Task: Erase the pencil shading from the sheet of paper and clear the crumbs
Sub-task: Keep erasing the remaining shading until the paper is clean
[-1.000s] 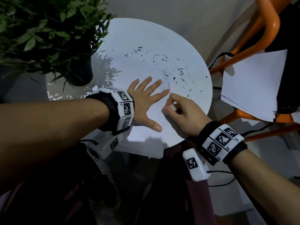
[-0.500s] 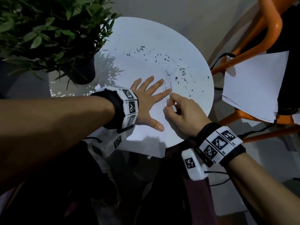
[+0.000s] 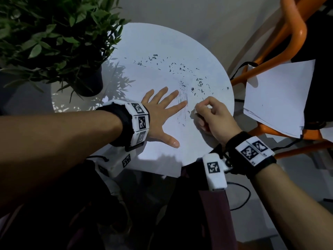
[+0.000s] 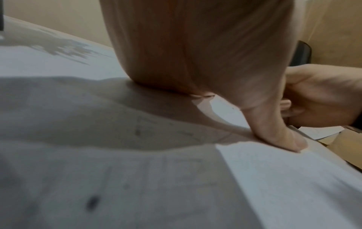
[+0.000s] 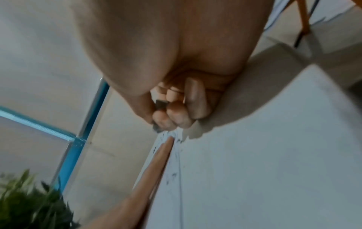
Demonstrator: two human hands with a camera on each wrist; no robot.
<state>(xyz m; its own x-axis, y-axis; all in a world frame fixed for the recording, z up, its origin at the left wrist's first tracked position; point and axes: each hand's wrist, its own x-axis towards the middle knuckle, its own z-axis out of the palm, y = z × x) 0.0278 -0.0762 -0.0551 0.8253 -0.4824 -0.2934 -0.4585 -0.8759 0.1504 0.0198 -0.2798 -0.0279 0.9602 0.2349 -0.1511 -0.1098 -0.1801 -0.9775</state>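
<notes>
Paper (image 3: 158, 74): lies on round table (image 3: 212, 56), pencil strokes (image 3: 182, 103), crumbs (image 3: 180, 67) scattered.
Left hand (image 3: 160, 120): fingers spread, pressing paper flat.
Right hand (image 3: 214, 118): fingers pinching eraser (image 3: 193, 113).

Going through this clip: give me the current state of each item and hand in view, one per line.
sheet of paper: flat on the round table, pinned.
pencil shading: faint strokes remain, not fully erased.
crumbs: scattered over the sheet, not cleared.
eraser: pinched, tip at the sheet.
left hand: fingers spread, pressing the sheet.
right hand: fingers curled round the eraser.
potted plant: upright on the table.
</notes>
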